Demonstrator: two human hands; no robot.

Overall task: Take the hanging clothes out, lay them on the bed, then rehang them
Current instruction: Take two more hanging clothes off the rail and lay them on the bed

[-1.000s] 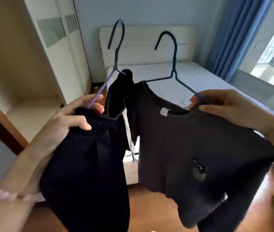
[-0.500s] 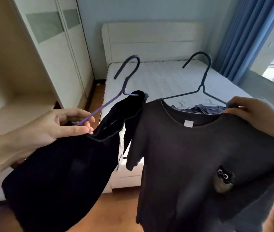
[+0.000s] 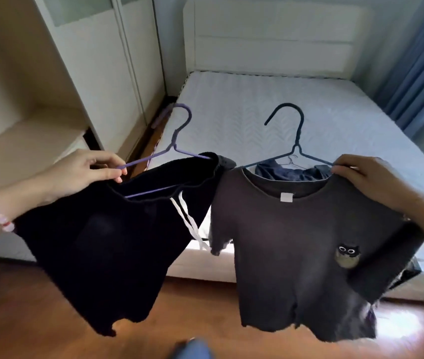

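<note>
My left hand point(image 3: 84, 172) pinches the arm of a purple hanger point(image 3: 172, 149) that carries a black garment point(image 3: 107, 250) with white drawstrings. My right hand point(image 3: 368, 180) grips the shoulder of a dark grey T-shirt point(image 3: 296, 255) with a small owl patch, hung on a dark blue hanger point(image 3: 296, 136). Both garments hang in the air in front of the white bed point(image 3: 257, 112). Behind the T-shirt's collar, a blue garment point(image 3: 283, 172) with a wire hanger lies on the mattress.
An open wardrobe point(image 3: 37, 120) with a pale shelf and sliding doors stands at the left. A white headboard point(image 3: 270, 35) is at the far end and a blue curtain point(image 3: 418, 68) at the right. Wooden floor point(image 3: 37, 320) lies below.
Both hands have lowered the hangers, and the bed now fills more of the view. The garments hang lower and closer to the mattress edge.
</note>
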